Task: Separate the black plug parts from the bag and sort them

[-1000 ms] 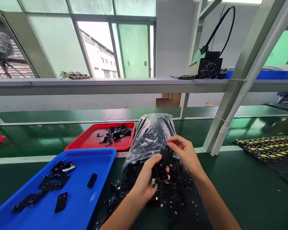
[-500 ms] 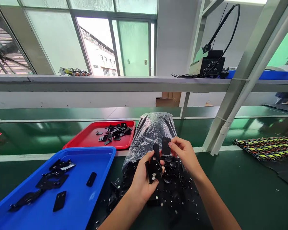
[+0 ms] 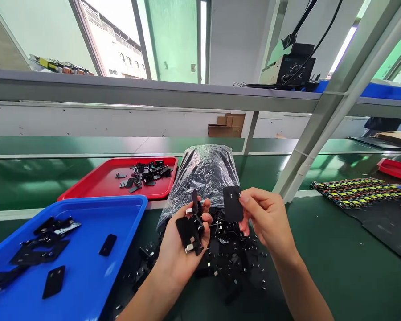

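Note:
My left hand [image 3: 177, 243], palm up, is closed around several small black plastic parts [image 3: 189, 232] with bits of white or silver on them. Between thumb and fingers, my right hand [image 3: 269, 218] pinches a flat black rectangular plate [image 3: 232, 204] with rounded corners, held upright just right of the left hand. Below both hands lies a pile of small black parts [image 3: 234, 263], scattered on the green bench. Behind the pile rests a clear plastic bag [image 3: 207, 171], its mouth toward me. My right palm is partly turned away from view.
A blue tray [image 3: 83, 285] with some black parts stands at the left. Behind it is a red tray [image 3: 96, 180] holding more black pieces. A slanted white post [image 3: 317, 129] rises at the right, near a sheet of colourful components [image 3: 361, 191]. A shelf [image 3: 137, 91] spans the back.
The view has tilted down and shifted right. My right hand has drawn the black plate away from the left hand, and the left hand has turned further palm up.

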`<state>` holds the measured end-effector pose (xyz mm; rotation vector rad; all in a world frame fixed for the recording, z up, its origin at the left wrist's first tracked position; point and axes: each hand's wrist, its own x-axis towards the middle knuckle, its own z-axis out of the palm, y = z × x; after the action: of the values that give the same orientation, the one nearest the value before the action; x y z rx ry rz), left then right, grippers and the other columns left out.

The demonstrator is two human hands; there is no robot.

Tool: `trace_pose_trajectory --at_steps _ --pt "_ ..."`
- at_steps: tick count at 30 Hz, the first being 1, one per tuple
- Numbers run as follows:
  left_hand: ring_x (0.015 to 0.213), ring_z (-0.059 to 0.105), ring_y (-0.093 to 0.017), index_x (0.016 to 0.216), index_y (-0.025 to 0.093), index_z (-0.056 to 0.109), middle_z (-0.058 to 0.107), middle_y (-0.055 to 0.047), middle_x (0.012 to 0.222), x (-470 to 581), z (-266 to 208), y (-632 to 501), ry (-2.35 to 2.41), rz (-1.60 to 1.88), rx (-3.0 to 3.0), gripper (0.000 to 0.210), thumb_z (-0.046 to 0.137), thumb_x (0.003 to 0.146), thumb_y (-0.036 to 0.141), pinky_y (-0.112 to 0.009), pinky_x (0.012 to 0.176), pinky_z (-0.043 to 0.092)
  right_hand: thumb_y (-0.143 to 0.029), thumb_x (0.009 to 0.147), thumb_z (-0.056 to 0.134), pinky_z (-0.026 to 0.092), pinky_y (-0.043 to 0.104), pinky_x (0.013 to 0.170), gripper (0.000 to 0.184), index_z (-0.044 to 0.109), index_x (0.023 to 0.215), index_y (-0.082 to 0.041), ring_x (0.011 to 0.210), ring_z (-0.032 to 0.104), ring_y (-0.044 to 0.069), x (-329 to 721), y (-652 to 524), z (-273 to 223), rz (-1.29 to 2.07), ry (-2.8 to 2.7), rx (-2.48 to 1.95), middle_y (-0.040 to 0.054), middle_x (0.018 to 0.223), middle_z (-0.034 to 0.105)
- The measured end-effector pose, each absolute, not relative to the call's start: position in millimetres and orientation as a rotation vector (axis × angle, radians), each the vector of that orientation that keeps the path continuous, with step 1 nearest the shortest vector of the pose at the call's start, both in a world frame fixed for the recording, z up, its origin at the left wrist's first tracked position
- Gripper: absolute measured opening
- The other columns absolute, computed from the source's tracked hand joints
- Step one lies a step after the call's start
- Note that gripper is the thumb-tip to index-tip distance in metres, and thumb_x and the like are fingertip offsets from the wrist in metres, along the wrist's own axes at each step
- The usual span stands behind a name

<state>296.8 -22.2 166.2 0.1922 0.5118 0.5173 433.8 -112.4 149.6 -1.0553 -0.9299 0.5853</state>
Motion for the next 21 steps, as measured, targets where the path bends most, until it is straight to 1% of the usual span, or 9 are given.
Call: trace_pose_trajectory --at_steps 5,8,12,14,15,16,17,19,21 --pt "0.047 0.052 -0.005 0.089 0.011 0.054 0.060 -0.003 0.077 296 169 -25 0.531 0.536 0.215 0.020 0.036 0.094 0.018 -0.015 0.040 0.051 -0.038 0.085 0.066 0.044 0.018 0.035 0.023 0.070 0.076 -0.017 0.036 0.054 0.010 428 -118 148 0.545 -0.945 -1.079 -0.0023 0.045 0.058" --pt "0.046 0.052 -0.006 0.086 0.011 0.055 0.059 -0.002 0.074 296 167 -24 0.540 0.550 0.287 0.019 0.038 0.093 0.018 -0.015 0.040 0.050 -0.035 0.085 0.066 0.047 0.019 0.039 0.019 0.069 0.077 -0.018 0.040 0.055 0.010 428 -115 148 0.528 -0.910 -1.053 -0.0028 0.050 0.057" --pt "0.046 0.051 -0.007 0.081 0.012 0.055 0.055 -0.001 0.070 302 158 -22 0.482 0.486 0.434 0.017 0.043 0.090 0.021 -0.015 0.038 0.045 -0.029 0.084 0.063 0.054 0.023 0.055 0.013 0.064 0.077 -0.018 0.058 0.060 0.011 436 -99 148 0.671 -0.760 -0.841 0.0002 0.069 0.062" --pt "0.044 0.051 -0.008 0.080 0.013 0.054 0.055 0.000 0.069 308 151 -20 0.466 0.464 0.510 0.016 0.046 0.089 0.023 -0.017 0.037 0.044 -0.021 0.077 0.066 0.055 0.026 0.066 0.006 0.064 0.081 -0.018 0.070 0.062 0.013 445 -89 146 0.837 -0.708 -0.755 0.0020 0.081 0.065" --pt "0.044 0.052 -0.008 0.080 0.014 0.054 0.055 0.001 0.069 312 146 -18 0.466 0.463 0.544 0.016 0.046 0.089 0.024 -0.018 0.037 0.044 -0.018 0.072 0.068 0.054 0.027 0.069 0.012 0.063 0.083 -0.018 0.073 0.062 0.013 450 -84 145 0.919 -0.692 -0.732 0.0020 0.084 0.064" --pt "0.043 0.052 -0.009 0.079 0.015 0.053 0.055 0.001 0.068 316 141 -16 0.471 0.462 0.572 0.016 0.047 0.089 0.025 -0.019 0.037 0.044 -0.016 0.068 0.070 0.053 0.027 0.069 0.019 0.063 0.085 -0.018 0.073 0.060 0.012 454 -79 142 0.984 -0.683 -0.721 0.0011 0.084 0.063" --pt "0.043 0.053 -0.010 0.078 0.015 0.053 0.055 0.001 0.068 320 136 -13 0.480 0.456 0.597 0.016 0.047 0.089 0.025 -0.020 0.037 0.044 -0.015 0.066 0.071 0.051 0.025 0.066 0.024 0.062 0.087 -0.019 0.069 0.057 0.011 459 -74 139 1.021 -0.686 -0.728 -0.0007 0.081 0.061" --pt "0.043 0.053 -0.011 0.076 0.014 0.052 0.054 0.001 0.065 327 125 -7 0.502 0.429 0.629 0.019 0.046 0.089 0.027 -0.020 0.037 0.043 -0.019 0.066 0.074 0.043 0.022 0.054 0.025 0.060 0.088 -0.020 0.057 0.048 0.007 466 -65 131 1.003 -0.754 -0.828 -0.0056 0.068 0.052" --pt "0.042 0.053 -0.011 0.074 0.014 0.052 0.053 0.001 0.063 332 115 -1 0.518 0.413 0.639 0.022 0.046 0.089 0.028 -0.020 0.036 0.042 -0.024 0.068 0.076 0.032 0.020 0.046 0.024 0.061 0.086 -0.020 0.048 0.038 0.006 471 -57 121 0.949 -0.902 -1.041 -0.0087 0.058 0.043"
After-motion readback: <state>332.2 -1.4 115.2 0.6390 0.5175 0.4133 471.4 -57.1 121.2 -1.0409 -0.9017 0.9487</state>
